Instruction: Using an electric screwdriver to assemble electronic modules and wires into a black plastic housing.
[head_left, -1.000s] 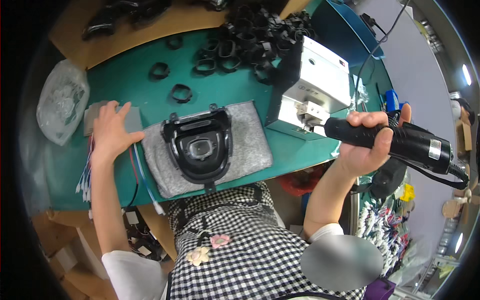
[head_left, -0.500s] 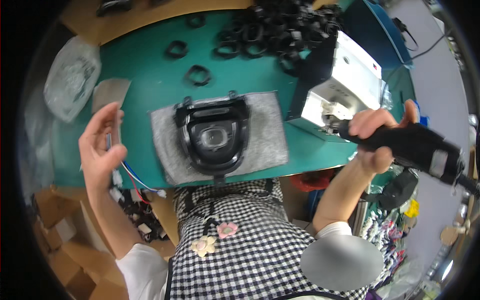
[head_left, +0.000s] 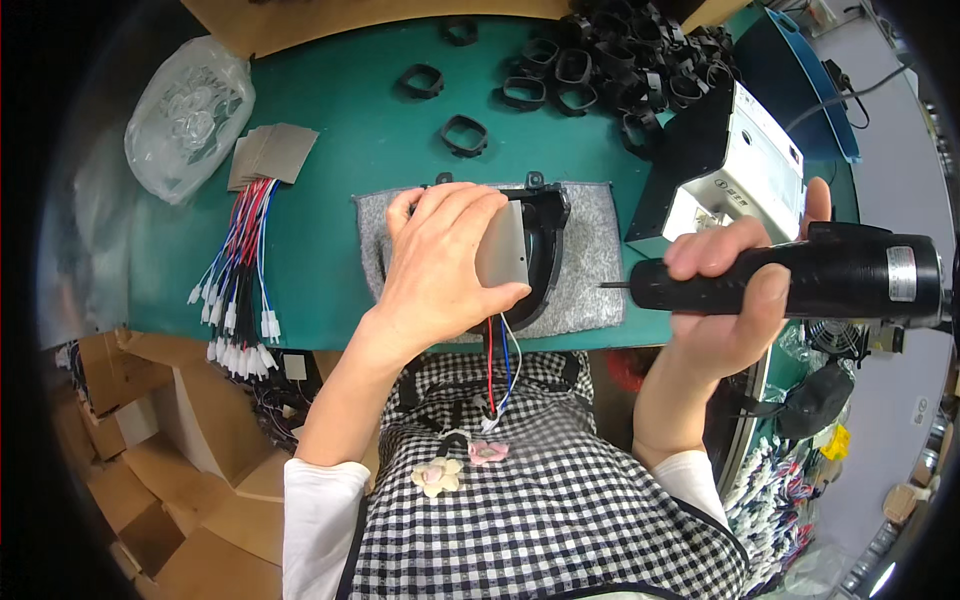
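Observation:
My left hand (head_left: 435,265) grips a flat grey panel (head_left: 508,250) between thumb and fingers. From this panel, red, blue and white wires (head_left: 505,365) hang down past the table edge to a white connector. Beneath the hand lies a black plastic housing (head_left: 548,255), its left part and middle hidden; whether the panel touches it I cannot tell. A grey cloth (head_left: 600,270) is under the housing. My right hand (head_left: 735,300) is wrapped round a black electric screwdriver (head_left: 830,280). Its thin bit points left, over the cloth's right edge.
A white-and-black box (head_left: 745,150) stands beyond the screwdriver. Several black rings (head_left: 574,68) are heaped at the back. Grey panels (head_left: 275,155) with bundled wires lie left, near a clear plastic bag (head_left: 190,125). A blue bin (head_left: 800,70) is far right; cardboard boxes (head_left: 190,420) sit lower left.
My left hand has brought the panel from the left side over the housing. The screwdriver's tip has come away from the white-and-black box and now points toward the housing. The view has shifted.

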